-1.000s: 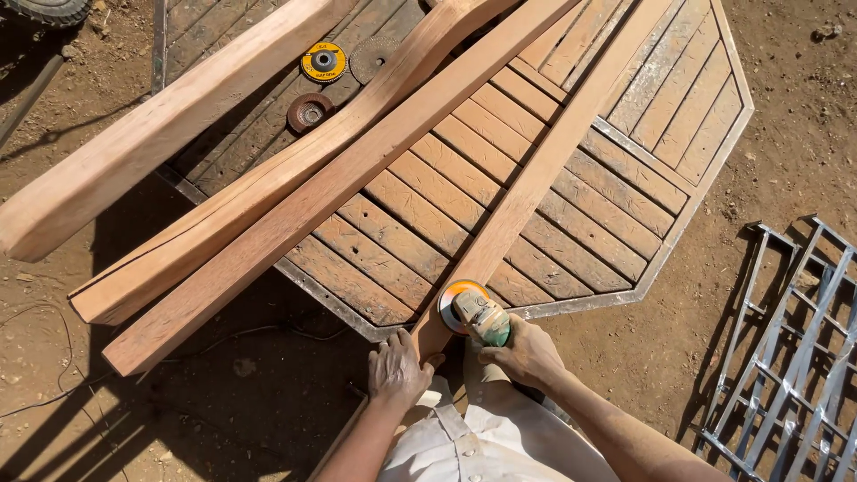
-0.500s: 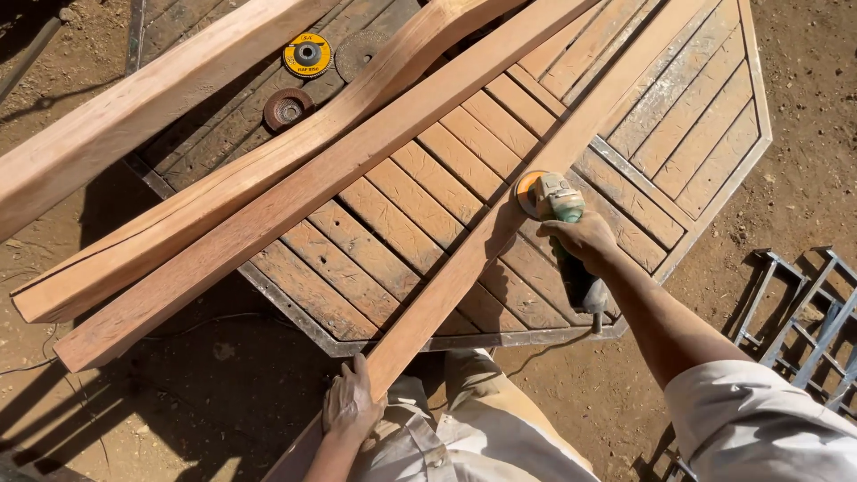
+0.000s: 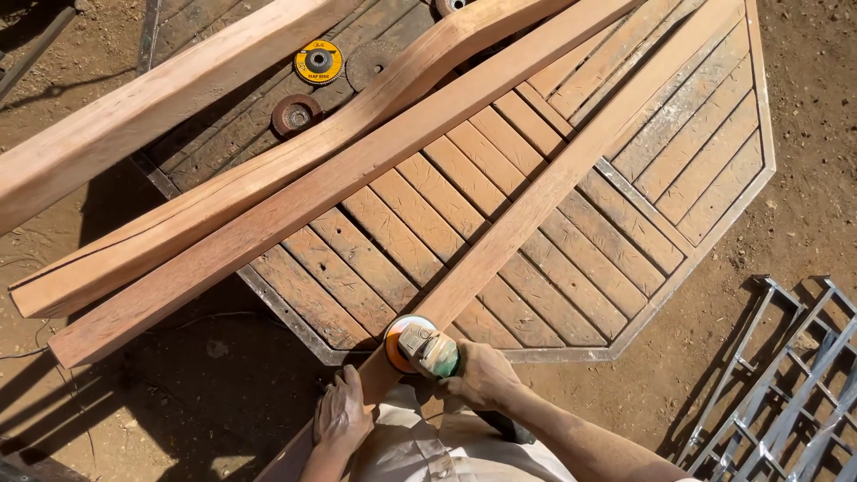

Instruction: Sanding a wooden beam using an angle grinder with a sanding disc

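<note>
Right hand [image 3: 482, 375] clamped round the body of a green angle grinder [image 3: 428, 348], orange disc pressed flat on the near end of a long wooden plank [image 3: 536, 201]; left hand [image 3: 342, 415] closed over that plank's lower edge just beside the disc, steadying it. Plank running diagonally up and right across a slatted wooden desk [image 3: 696, 170], two thicker beams [image 3: 268, 205] lying crosswise to the left. Farther off, on the desk's far corner, a yellow flap disc [image 3: 319, 62] and what look like two worn discs [image 3: 296, 114] nearby; metal grating [image 3: 786, 384] on the dirt at right.
</note>
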